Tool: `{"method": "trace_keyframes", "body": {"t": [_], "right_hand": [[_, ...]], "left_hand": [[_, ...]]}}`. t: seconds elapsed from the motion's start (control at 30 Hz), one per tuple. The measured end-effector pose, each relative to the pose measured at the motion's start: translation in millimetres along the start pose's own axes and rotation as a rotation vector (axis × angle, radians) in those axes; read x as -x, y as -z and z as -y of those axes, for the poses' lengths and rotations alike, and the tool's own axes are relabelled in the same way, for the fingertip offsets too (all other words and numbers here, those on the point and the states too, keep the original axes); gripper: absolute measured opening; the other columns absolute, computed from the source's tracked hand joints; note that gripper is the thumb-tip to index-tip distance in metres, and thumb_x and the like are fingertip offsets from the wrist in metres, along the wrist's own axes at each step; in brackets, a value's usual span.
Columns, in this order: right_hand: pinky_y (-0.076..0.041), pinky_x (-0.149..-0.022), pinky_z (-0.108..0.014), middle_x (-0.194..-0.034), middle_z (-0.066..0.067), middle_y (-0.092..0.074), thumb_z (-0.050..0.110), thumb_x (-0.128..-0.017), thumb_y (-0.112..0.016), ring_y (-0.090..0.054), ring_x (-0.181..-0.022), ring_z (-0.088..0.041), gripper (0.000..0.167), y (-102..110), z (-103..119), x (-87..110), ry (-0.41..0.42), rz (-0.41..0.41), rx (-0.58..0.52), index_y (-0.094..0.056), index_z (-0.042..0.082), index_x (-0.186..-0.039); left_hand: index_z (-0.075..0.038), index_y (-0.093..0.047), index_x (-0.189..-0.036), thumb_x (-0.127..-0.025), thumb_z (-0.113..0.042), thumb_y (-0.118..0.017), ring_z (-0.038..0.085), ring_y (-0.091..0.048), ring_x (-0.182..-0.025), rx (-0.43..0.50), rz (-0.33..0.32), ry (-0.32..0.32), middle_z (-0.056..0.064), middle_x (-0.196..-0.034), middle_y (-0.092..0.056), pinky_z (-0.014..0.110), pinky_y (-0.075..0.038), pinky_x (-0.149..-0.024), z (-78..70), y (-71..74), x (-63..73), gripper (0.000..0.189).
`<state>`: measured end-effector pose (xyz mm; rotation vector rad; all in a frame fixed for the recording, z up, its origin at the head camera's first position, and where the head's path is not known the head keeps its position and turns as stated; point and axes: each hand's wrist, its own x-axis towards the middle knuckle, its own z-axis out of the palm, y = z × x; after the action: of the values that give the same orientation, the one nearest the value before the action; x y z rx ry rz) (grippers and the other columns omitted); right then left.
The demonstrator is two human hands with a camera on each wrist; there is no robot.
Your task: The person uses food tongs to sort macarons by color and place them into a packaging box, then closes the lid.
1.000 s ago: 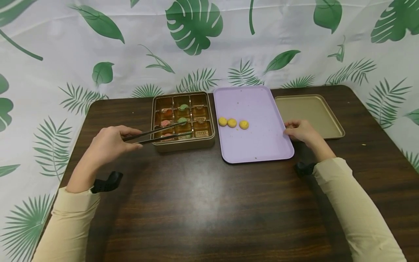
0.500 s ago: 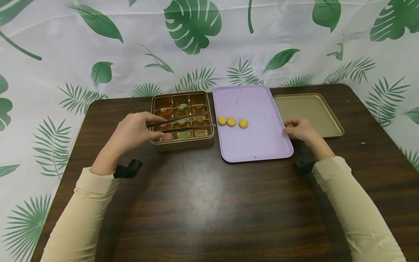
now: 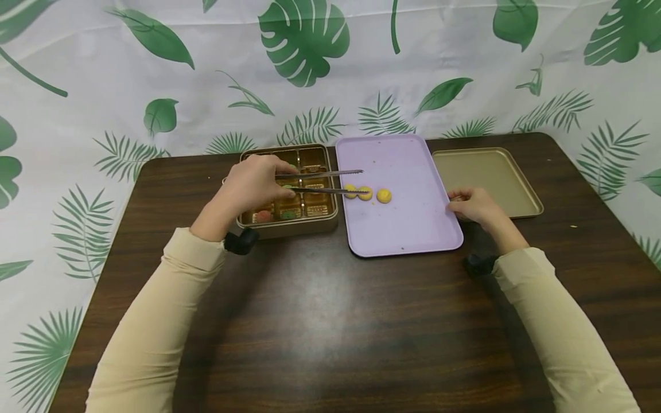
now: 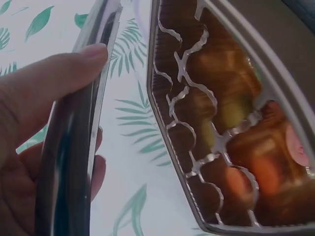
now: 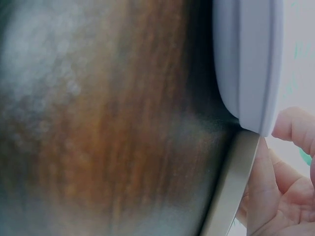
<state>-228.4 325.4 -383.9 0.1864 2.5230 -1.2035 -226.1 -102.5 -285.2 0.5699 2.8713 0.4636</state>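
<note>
One white cloth printed with green leaves hangs behind everything. Next comes the dark brown wooden table, with a pale glare across its middle. Two beige sleeves reach forward over it from either side. Near the far edge lies a light purple tray, with a flat gold tray just beside it on the right. To the left of the purple tray sits a gold box, fitted with a shiny brown insert of square compartments.

Smaller again are the hands. The left hand is over the box, gripping the tongs between thumb and fingers. The right hand pinches the purple tray's right edge.

The tongs stretch over the box's right rim to the purple tray, arms spread apart. Their nearer tip is over the middle one of three round yellow cookies; whether it touches, I cannot tell. These cookies lie in a row on the tray's left half. In the box's front row are a reddish piece and a green piece, each in its own compartment.
</note>
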Motion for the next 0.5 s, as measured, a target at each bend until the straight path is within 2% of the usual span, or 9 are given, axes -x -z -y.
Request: {"method": "trace_keyframes", "body": {"t": [0.2,0.33,0.5], "right_hand": [[-0.048,-0.062,-0.010,-0.073,0.018,-0.050,0.006,-0.089,-0.057,-0.049,-0.066,0.008,0.045,-1,0,0.7,-0.007,0.002,-0.015,-0.045,-0.017,-0.127],[-0.048,-0.061,-0.011,-0.072,0.018,-0.049,0.006,-0.089,-0.057,-0.049,-0.066,0.007,0.046,-1,0,-0.5,-0.019,0.006,-0.006,-0.045,-0.016,-0.127],[-0.047,-0.061,-0.011,-0.074,0.018,-0.050,0.008,-0.089,-0.057,-0.049,-0.066,0.007,0.047,0,-1,-2.2,-0.026,0.012,0.008,-0.044,-0.015,-0.128]], "left_hand": [[-0.017,-0.066,-0.124,-0.085,-0.025,-0.073,0.025,-0.064,-0.100,-0.090,-0.009,-0.050,0.007,-0.126,-0.065,0.044,-0.052,-0.075,-12.5,2.6,-11.8,0.041],[-0.016,-0.069,-0.121,-0.083,-0.022,-0.075,0.026,-0.065,-0.102,-0.140,-0.021,-0.086,0.006,-0.120,-0.069,0.044,-0.053,-0.075,-19.2,4.3,-16.8,0.039],[-0.015,-0.069,-0.120,-0.083,-0.017,-0.074,0.025,-0.066,-0.102,-0.186,0.003,-0.102,0.006,-0.119,-0.069,0.043,-0.054,-0.074,-25.6,5.8,-23.2,0.037]]}}
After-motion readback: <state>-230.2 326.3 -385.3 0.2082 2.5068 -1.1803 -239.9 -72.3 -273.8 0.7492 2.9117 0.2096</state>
